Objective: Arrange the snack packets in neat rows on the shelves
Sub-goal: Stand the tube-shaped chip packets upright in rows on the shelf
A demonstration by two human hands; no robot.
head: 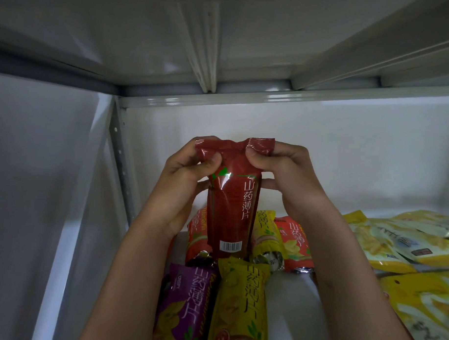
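Nearest the camera, a purple packet (187, 306) and a yellow packet (238, 304) lie side by side on the white shelf (294, 294), with orange packets (296, 241) in a partial row behind and loose pale-yellow bags (399, 242) heaped at right, apparently still unsorted. Above them, held upright in mid-air, a glossy dark-red packet (232, 210) with white lettering and a barcode is pinched at its crumpled top by the left hand (183, 181) and right hand (289, 175), not yet placed.

A dark red snack packet (232, 202) hangs upright above purple (185, 306), yellow (238, 304) and orange packets (294, 241) lying on the shelf (291, 292).
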